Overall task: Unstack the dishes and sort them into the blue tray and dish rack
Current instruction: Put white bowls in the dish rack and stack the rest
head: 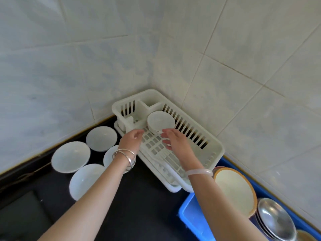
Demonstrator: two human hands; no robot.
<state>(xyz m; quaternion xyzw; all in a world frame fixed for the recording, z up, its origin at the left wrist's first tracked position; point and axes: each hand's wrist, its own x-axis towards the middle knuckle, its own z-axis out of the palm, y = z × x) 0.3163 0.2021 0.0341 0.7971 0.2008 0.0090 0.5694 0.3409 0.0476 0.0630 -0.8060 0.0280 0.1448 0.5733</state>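
Note:
A cream dish rack (212,146) sits in the tiled corner with a small stack of white bowls (160,121) at its far end. My left hand (132,139) hovers over the rack floor just left of the stack, fingers loosely curled, holding nothing. Just below the stack is my right hand (173,140), its fingers relaxed and its fingertips at the stack's lower rim. The blue tray (188,214) at the lower right holds a cream plate with an orange rim (234,190) and steel plates (276,221).
Several white bowls (70,156) lie on the black counter to the left of the rack; one (101,138) is near the wall. Tiled walls close in behind and to the right. A dark sink opening (20,211) is at the lower left.

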